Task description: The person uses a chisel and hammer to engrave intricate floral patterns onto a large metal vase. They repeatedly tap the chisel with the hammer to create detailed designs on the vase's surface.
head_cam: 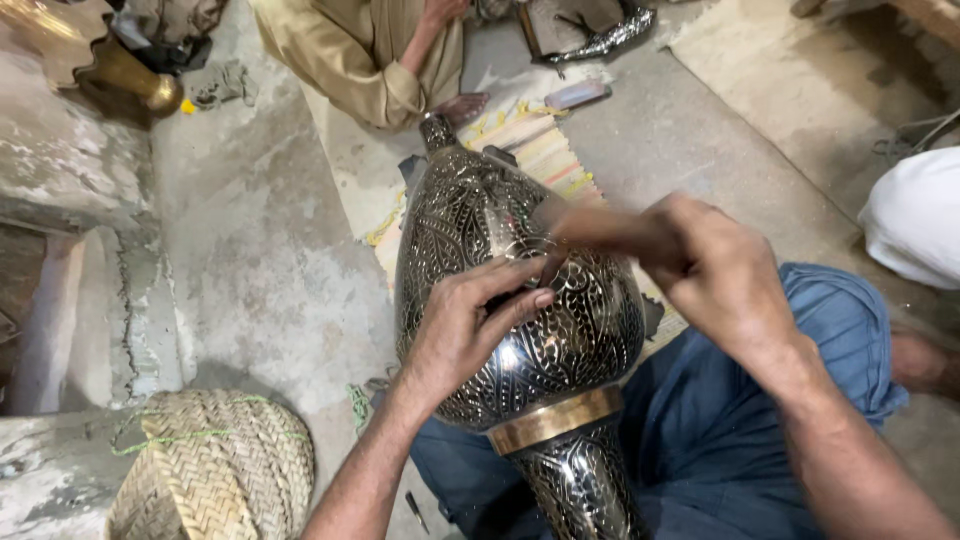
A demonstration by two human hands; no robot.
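Note:
A large engraved metal vase [480, 230] with a dark patterned surface and a brass band lies tilted across my lap, neck pointing away from me. My left hand [470, 325] rests on its belly, fingers spread and pressing the surface. My right hand [700, 265] hovers over the vase's right side with fingers pinched around a thin tool whose tip meets the metal near my left fingertips; the tool is blurred and mostly hidden.
A woven straw basket [215, 470] sits at lower left. Another person in tan clothing [365, 55] sits across a striped mat [540, 150]. A brass vessel [120, 65] lies at upper left, white cloth [915, 215] at right, on a concrete floor.

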